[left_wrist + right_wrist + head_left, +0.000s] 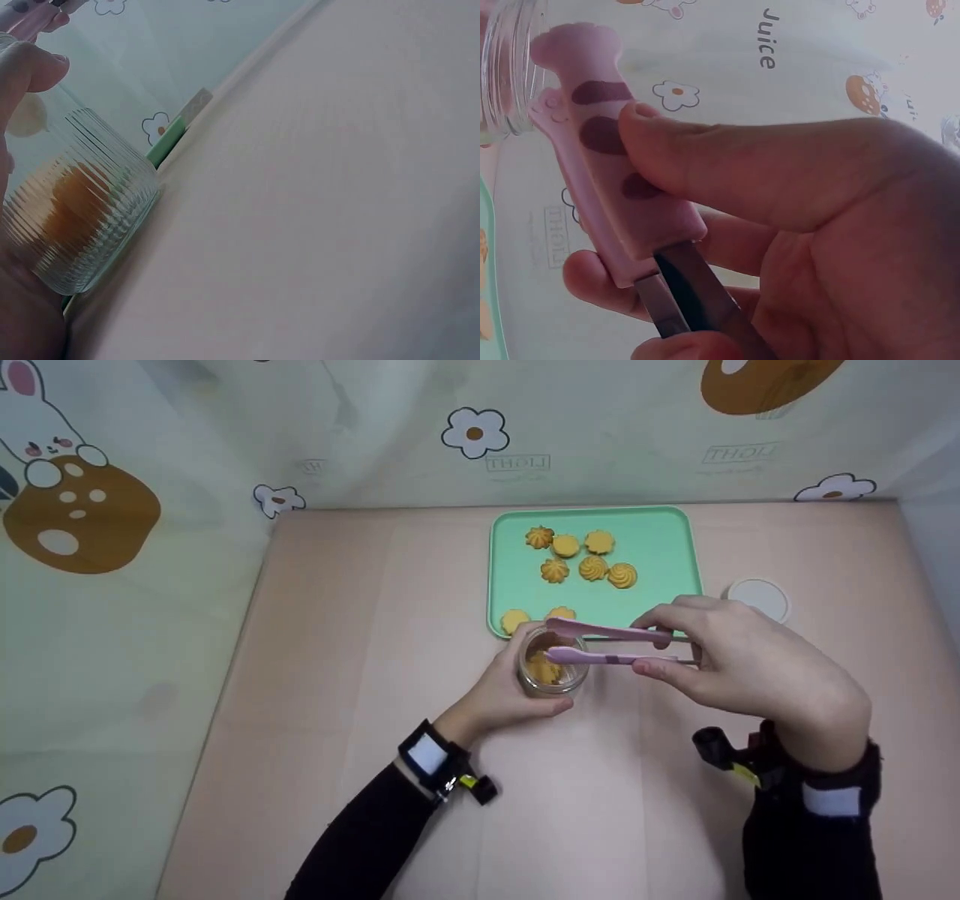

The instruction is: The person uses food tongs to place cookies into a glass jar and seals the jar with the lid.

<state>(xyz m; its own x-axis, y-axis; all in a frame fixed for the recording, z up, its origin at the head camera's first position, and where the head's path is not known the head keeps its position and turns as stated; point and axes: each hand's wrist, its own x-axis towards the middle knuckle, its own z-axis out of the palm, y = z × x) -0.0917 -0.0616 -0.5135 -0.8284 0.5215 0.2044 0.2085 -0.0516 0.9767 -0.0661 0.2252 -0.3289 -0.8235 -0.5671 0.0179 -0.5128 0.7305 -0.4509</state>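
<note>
My left hand point(502, 682) grips a ribbed clear glass jar point(112, 180), its mouth facing up in the head view. Golden cookies point(544, 667) lie inside it; in the left wrist view a pale round shape point(27, 115) shows near the jar's upper part, too blurred to name. With thumb and fingers my right hand point(750, 660) holds pink paw-tipped tongs point(604, 142) with metal arms. The tong tips stand apart over the jar's mouth, with no cookie visible between them. Behind the jar, a mint-green tray point(664, 555) carries several cookies point(592, 568).
A round white lid point(760, 600) lies to the right of the tray, partly behind the right hand. The pink tabletop point(322, 622) reaches back to a patterned curtain point(375, 435), which also hangs along the left side.
</note>
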